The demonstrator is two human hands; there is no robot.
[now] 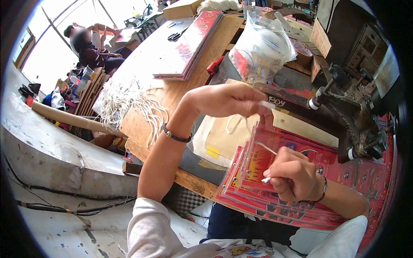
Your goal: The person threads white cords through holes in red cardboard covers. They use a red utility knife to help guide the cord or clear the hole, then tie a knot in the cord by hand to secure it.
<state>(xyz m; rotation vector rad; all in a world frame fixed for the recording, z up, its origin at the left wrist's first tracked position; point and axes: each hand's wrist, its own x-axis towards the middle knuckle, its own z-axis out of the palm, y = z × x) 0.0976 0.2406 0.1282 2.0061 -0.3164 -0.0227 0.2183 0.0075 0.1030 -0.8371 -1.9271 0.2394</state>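
My left hand [234, 101] is bent over at the wrist above the work table, its fingers closed on a white cord [267, 104]. A slack white strand hangs below those fingers. Lower and to the right, my right hand [293, 174] pinches a white cord end [266, 179] between thumb and fingertips. Under both hands lies a stack of red printed sheets [241, 185], glossy like clear plastic, with small holes along the left edge. Another length of white cord [266, 148] runs over the top sheet towards my right hand.
Loose white cords [129, 101] are heaped at the table's left edge. Behind lie another stack of sheets [189, 51] and black scissors [177, 35]. A filled clear plastic bag [262, 49] stands beyond my left hand. A dark metal machine [348, 112] stands right. A person [92, 49] sits far left.
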